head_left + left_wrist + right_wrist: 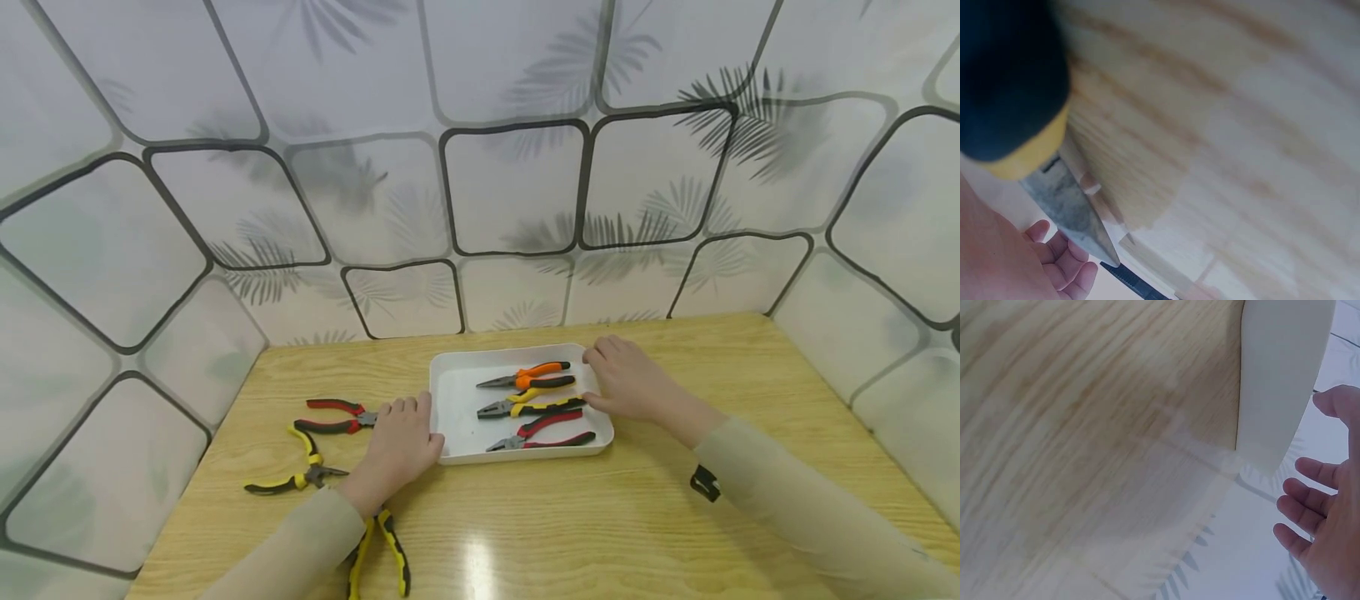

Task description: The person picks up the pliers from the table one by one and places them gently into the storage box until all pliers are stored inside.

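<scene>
A white tray [457, 417] stands on the wooden table with three pliers in it: orange-and-black long-nose pliers [525, 377], yellow-and-black pliers [528, 407] and red-and-black pliers [540, 432]. At the tray's left end rests my left hand [401, 437], its thumb at the rim. My right hand [630, 379] is at the opposite end, thumb and fingertips along the rim. In the right wrist view that hand [1329, 500] has loosely bent, spread fingers beside the tray wall [1279, 381]. Another red-and-black pair of pliers [337, 417] lies partly hidden behind my left hand.
Left of the tray, yellow-and-black pliers [311, 475] lie with spread handles. More yellow-handled pliers [386, 542] are partly covered by my left forearm, close up in the left wrist view. Patterned cloth walls [510, 192] border the table [525, 517] at the back and sides.
</scene>
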Action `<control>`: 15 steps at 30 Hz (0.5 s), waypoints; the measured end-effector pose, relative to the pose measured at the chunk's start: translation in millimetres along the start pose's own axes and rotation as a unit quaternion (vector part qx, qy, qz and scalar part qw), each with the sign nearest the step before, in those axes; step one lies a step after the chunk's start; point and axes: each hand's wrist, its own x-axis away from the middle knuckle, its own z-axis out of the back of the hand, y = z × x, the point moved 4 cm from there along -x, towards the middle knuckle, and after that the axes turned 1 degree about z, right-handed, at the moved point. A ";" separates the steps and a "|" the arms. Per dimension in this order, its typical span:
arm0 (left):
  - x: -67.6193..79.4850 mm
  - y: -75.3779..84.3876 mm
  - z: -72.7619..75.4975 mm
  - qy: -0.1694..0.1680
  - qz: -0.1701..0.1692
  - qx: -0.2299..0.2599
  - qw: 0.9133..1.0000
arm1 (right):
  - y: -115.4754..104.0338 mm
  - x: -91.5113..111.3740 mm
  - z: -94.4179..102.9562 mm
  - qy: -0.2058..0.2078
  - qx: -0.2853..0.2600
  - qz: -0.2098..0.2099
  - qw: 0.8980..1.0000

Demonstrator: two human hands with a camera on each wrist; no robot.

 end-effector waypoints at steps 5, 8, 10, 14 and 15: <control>0.2 0.2 -0.1 0.004 0.000 0.005 1.000 | 1.4 7.6 -0.2 -0.010 0.010 -0.020 1.000; 0.5 0.6 -0.6 0.007 -0.001 0.006 1.000 | 1.9 12.1 -0.9 -0.016 0.017 -0.025 0.999; 0.7 0.9 -0.7 0.005 0.000 0.007 1.000 | 2.1 14.7 -2.0 -0.021 0.020 -0.026 0.999; 0.7 1.2 0.7 0.008 -0.001 0.008 1.000 | 1.4 18.6 -3.5 -0.024 0.021 -0.022 0.999; 0.7 1.1 1.2 0.010 -0.002 0.007 1.000 | 1.4 19.3 -4.1 -0.025 0.022 -0.020 0.999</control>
